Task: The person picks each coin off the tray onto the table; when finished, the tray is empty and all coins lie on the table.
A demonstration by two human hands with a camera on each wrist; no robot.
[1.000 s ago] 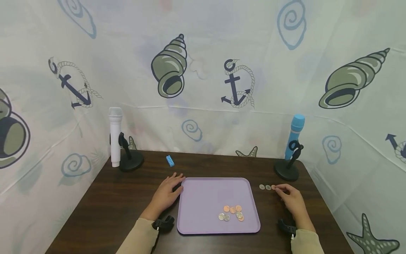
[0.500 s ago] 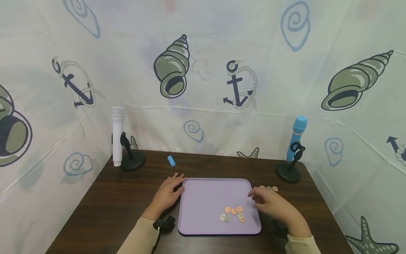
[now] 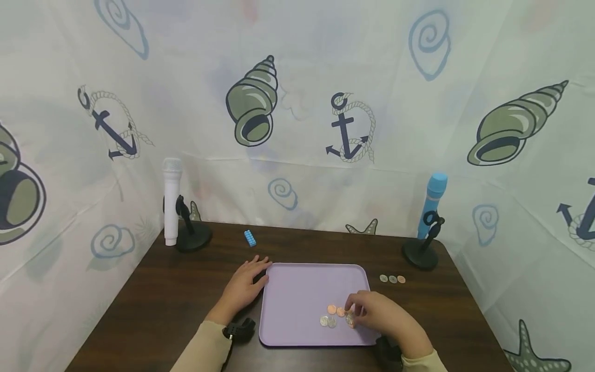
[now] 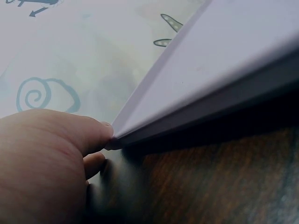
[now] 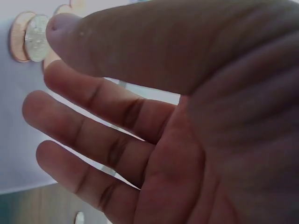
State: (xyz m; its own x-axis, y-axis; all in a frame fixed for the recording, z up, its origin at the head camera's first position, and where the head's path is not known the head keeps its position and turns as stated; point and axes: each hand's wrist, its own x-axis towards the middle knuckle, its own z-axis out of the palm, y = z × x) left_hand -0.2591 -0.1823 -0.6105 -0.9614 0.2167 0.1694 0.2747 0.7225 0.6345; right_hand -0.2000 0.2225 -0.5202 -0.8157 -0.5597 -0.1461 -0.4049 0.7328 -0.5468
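Note:
A lilac tray [image 3: 293, 305] lies on the dark wooden table, with several copper coins [image 3: 332, 309] and silver coins [image 3: 324, 321] in its front right part. My left hand [image 3: 244, 285] rests by the tray's far left corner, fingers extended. In the left wrist view its thumb [image 4: 96, 133] touches the tray's edge. Over the coins at the tray's right side is my right hand [image 3: 383, 312], thumb and index finger bent down and apart. In the right wrist view its thumb tip [image 5: 63, 28] sits right beside a silver coin [image 5: 36, 38] overlapping a copper one.
Right of the tray, two silver coins [image 3: 383, 278] and a copper coin [image 3: 401, 279] form a row. A white microphone [image 3: 171, 206] and a blue microphone [image 3: 432, 204] stand in black stands at the back corners. A blue toy brick [image 3: 250, 238] lies behind the tray.
My right hand has let go of the copper coin at the row's end and moved left over the coins in the tray. The left hand stays at the tray's corner.

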